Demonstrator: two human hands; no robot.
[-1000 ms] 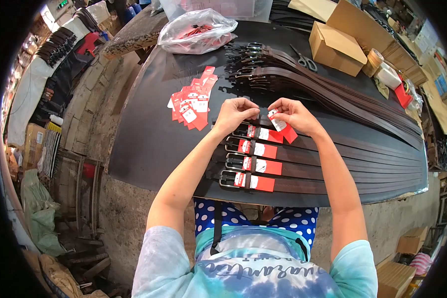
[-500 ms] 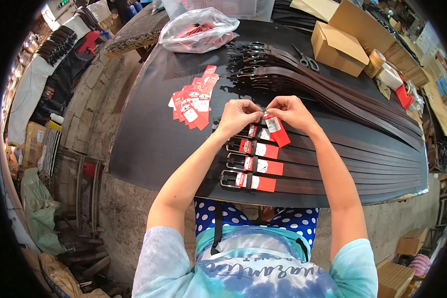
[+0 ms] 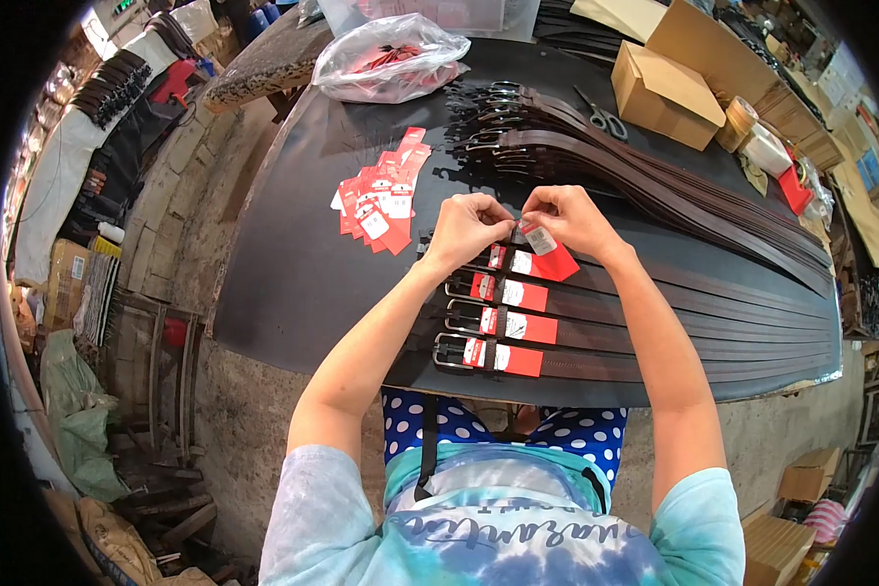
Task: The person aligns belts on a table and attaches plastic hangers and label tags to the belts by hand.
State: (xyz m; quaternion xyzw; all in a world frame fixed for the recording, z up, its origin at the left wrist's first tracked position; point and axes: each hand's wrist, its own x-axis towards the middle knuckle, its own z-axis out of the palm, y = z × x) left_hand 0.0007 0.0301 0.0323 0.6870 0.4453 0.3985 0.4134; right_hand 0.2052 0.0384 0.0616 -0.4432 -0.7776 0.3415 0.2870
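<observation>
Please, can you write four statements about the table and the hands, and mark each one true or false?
1. The right hand holds a red tag. True.
2. The scissors lie on the loose tags. False: they lie beside the open-table cardboard box.
3. The loose tags are to the left of both hands. True.
4. The plastic bag is on the floor. False: it is on the table.

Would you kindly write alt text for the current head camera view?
The left hand and right hand nearly meet above tagged brown belts on a black tabletop, the right pinching a red-and-white tag. Farther back are loose tags, a plastic bag, more belts, scissors and a cardboard box.
</observation>
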